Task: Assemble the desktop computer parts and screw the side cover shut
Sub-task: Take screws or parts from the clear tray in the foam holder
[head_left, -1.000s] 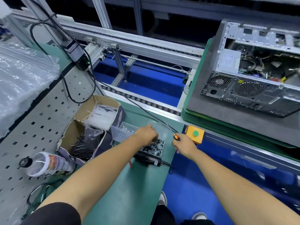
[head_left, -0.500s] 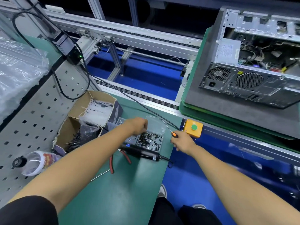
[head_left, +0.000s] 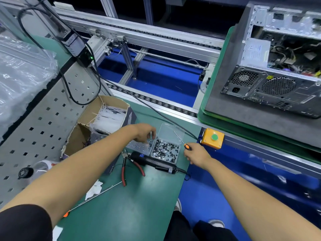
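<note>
Computer case point(head_left: 271, 70): grey metal tower lying on its side on a grey pad over a green tray point(head_left: 217, 117), at the far right on the conveyor. The side cover is off, so cables and parts inside are visible; the rear panel with two round fan grilles and a power socket faces the camera.
Screw box point(head_left: 165, 150): small clear plastic box on the green surface point(head_left: 121, 206), full of dark screws, with its clear lid open behind it.
Screw bag point(head_left: 139, 146): clear bag of small silver screws, just left of the box.
Left hand point(head_left: 145, 133): above the bag, fingers point(head_left: 152, 133) curled downward with the tips close together; whether they pinch a screw I cannot tell.
Right hand point(head_left: 197, 155): grips the orange and black handle of a thin screwdriver point(head_left: 182, 141), just right of the box; the shaft points away across the open lid.
Case and hands: the case is well apart from both hands, up and to the right.
Electric screwdriver point(head_left: 154, 161): black, lying on the surface touching the near edge of the box.
Pliers point(head_left: 129, 166): red handles, beside the electric screwdriver.
Button box point(head_left: 212, 139): yellow with a green button, near the right hand.
</note>
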Demonstrator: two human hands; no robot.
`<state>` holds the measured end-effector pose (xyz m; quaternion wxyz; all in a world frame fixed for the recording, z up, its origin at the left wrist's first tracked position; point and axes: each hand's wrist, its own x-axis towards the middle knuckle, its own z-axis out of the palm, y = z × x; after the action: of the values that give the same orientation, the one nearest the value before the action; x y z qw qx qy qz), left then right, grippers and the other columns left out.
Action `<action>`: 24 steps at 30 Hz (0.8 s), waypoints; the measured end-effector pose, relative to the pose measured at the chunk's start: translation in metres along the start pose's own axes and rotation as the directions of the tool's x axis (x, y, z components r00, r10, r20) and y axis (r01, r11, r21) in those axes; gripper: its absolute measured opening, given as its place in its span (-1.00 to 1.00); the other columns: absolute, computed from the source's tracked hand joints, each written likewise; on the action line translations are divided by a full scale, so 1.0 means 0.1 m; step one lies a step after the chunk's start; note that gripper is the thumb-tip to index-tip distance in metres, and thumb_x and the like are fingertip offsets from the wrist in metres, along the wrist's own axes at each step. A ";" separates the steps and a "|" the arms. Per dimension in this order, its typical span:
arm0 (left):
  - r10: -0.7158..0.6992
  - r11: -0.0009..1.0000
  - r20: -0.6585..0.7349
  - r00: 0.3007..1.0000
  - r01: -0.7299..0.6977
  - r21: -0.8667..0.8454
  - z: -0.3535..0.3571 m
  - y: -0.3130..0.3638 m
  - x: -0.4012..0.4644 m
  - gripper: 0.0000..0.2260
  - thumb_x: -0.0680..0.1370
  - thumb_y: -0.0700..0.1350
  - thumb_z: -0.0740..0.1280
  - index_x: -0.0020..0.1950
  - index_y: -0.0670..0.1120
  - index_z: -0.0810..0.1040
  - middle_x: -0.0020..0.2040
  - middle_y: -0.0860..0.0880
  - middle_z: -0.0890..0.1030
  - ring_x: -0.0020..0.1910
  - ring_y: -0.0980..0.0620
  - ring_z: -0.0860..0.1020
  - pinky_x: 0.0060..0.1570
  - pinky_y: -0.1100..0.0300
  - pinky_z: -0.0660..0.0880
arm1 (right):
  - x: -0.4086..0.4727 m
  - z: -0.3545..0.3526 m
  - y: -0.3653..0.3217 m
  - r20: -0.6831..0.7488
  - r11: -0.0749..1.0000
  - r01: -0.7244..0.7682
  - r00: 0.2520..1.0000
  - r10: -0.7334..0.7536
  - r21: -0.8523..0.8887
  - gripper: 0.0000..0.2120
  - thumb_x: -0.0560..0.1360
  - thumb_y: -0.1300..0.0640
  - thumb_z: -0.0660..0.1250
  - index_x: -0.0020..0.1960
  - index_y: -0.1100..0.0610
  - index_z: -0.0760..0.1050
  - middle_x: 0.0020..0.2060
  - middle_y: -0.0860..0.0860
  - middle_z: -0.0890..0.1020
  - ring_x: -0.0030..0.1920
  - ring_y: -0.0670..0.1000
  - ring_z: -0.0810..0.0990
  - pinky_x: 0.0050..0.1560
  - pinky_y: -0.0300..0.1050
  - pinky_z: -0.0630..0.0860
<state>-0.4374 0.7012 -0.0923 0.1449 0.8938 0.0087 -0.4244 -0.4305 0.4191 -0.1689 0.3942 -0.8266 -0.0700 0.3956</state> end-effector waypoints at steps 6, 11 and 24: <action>0.035 0.991 0.084 0.996 -0.045 0.125 -0.04 0.37 0.15 -0.76 0.47 -0.06 0.55 0.12 -0.01 0.67 0.07 0.02 0.66 0.06 -0.02 0.63 0.07 0.06 0.57 | 0.01 0.03 0.00 -0.001 1.000 -0.013 1.000 0.013 -0.015 -0.82 0.56 0.23 0.24 -0.23 0.13 0.43 -0.36 0.06 0.53 -0.37 0.02 0.45 -0.33 -0.07 0.49; 0.040 0.928 0.168 0.985 -0.099 0.359 0.10 0.70 0.26 -0.82 0.51 -0.11 0.51 0.11 -0.02 0.71 0.13 0.04 0.69 0.11 0.00 0.64 0.01 0.17 0.52 | 0.00 0.02 0.01 -0.006 1.000 -0.019 1.000 0.019 -0.020 -0.84 0.55 0.22 0.25 -0.21 0.14 0.45 -0.35 0.07 0.55 -0.37 0.03 0.47 -0.32 -0.04 0.50; 0.111 0.835 0.101 0.989 -0.147 0.529 0.33 0.67 0.33 -0.82 0.51 -0.21 0.47 0.10 -0.06 0.66 -0.05 0.00 0.72 -0.11 0.02 0.67 -0.17 0.21 0.48 | -0.04 -0.01 0.08 -0.009 0.999 -0.016 1.000 0.016 -0.038 -0.84 0.53 0.22 0.26 -0.23 0.12 0.41 -0.39 0.06 0.51 -0.41 0.03 0.44 -0.35 -0.08 0.47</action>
<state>-0.4316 0.6242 -0.1205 -0.0816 0.8827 -0.1751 -0.4284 -0.4338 0.4118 -0.1717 0.3753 -0.8362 -0.0692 0.3938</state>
